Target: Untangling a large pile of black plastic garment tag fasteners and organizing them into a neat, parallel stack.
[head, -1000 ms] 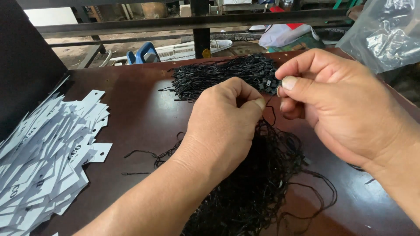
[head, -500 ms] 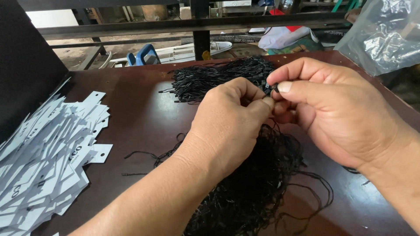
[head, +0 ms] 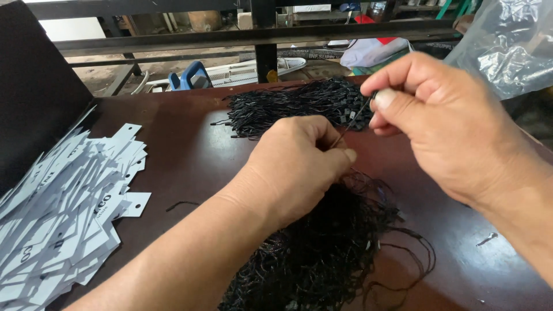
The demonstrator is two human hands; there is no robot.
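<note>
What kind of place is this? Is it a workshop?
Probably, yes: a small workshop where tags get strung. A pile of white paper tags lies on the brown table, heaps of black strings lie beside them, and both hands, left and right, pull one string taut.

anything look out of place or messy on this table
Mostly tidy. One short black string lies alone on the brown table, apart from both string piles. The white tags lie fanned in a loose heap, not stacked.

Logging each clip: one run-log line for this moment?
left hand: pinches black string | right hand: pulls string taut | table: string pile, paper tags
</note>
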